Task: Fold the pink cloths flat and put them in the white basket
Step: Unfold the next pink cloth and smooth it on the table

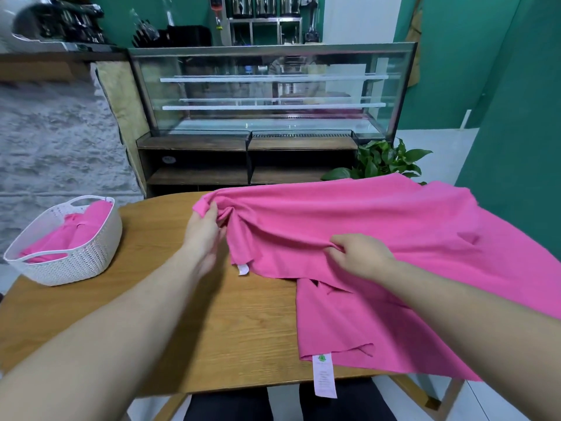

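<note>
Both hands (282, 241) grip a pink cloth (349, 220) above the table (212, 314).

Two hands (203, 229) — three pink cloths (349, 220) — one white basket (91, 253).

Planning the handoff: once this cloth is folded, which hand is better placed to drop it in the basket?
Left, probably: the left hand is nearer the white basket at the table's left edge.

Cloths were all the same hot pink: the big pink cloth (349, 220) on top, another pink cloth (337, 323) under it with a pale pink care label (324, 375) (tiny green logo), more folded in the white basket (76, 265), which had a woven-look pattern. Table (212, 329) was light wood grain, wall (440, 71) green.
</note>
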The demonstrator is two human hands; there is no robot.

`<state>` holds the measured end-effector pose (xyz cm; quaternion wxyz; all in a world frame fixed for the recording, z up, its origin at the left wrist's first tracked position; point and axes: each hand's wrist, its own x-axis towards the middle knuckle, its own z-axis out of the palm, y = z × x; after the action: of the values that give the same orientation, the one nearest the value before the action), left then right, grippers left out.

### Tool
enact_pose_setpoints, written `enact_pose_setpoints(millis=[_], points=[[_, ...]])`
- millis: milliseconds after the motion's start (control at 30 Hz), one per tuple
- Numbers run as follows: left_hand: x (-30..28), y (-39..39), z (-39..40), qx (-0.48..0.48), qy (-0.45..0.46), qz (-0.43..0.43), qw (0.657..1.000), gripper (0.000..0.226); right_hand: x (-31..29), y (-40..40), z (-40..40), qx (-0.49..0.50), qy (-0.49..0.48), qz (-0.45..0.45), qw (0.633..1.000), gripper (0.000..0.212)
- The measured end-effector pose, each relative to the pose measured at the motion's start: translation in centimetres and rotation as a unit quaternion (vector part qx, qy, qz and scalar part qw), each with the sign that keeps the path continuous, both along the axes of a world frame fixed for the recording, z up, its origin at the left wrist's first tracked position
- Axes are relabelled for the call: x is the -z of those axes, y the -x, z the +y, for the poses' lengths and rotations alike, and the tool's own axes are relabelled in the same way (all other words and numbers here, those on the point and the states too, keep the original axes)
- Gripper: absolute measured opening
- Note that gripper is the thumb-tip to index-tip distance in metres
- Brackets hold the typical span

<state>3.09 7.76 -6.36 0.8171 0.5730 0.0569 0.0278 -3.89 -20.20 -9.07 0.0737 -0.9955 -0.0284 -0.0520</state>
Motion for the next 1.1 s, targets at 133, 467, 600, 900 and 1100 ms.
enact_pose_setpoints(millis=[133,467,600,900,1100], points=[[1.4,-0.4,0.3,0.106,-0.291,0.107,0.945,0.048,-0.4,-0.8,2.1,-0.028,-0.106,0.015,0.994,0.026],[3.0,5.1,-2.9,0.116,-0.055,0.162,0.979,0.074,-3.4,-4.4,13.2,-0.105,-0.396,-0.010,0.912,0.026],[3.0,3.3,-2.0,0.139,0.048,0.135,0.980,0.059,-3.1,-4.8,15.4,-0.106,-0.442,0.049,0.889,0.037],[1.4,-3.3,1.0,-0.054,0.041,0.102,0.992,0.043,0.4,-5.3,11.0,-0.142,-0.262,0.000,0.954,0.039],[3.0,-7.6,3.9,-0.043,-0.071,0.054,0.995,0.042,1.2,-6.3,6.8,-0.075,0.022,-0.073,0.994,0.071]])
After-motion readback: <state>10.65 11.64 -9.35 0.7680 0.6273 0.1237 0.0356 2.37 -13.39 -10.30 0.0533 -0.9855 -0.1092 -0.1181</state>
